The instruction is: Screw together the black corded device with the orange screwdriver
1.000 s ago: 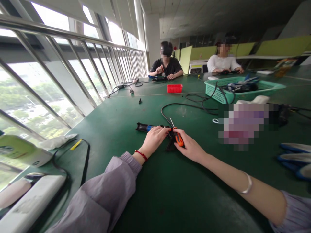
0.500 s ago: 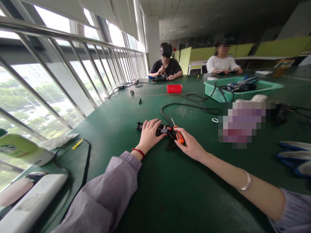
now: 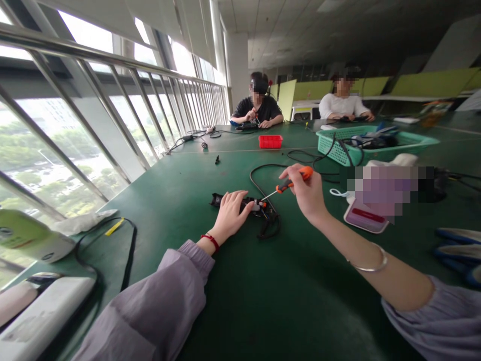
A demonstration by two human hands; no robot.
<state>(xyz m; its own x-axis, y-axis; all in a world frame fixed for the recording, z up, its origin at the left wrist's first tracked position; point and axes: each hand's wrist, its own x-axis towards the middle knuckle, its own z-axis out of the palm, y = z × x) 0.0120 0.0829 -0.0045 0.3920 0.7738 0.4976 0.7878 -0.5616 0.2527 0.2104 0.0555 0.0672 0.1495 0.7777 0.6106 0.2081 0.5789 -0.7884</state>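
A small black device with exposed parts and a black cable lies on the green table. My left hand rests on top of it, fingers spread flat and pressing it down. My right hand is raised above the table and grips the orange handle of a screwdriver. The screwdriver slants down to the left, and its tip touches the device just beyond my left fingertips.
A red bin and a green basket of cables stand farther back. Two other people sit at the far end, working. A pink case lies right of my hand, blue gloves at the right edge, white devices at the left.
My right hand lifted off the table and turned the screwdriver so its tip points down onto the device. My left hand shifted from gripping the device to lying flat on it.
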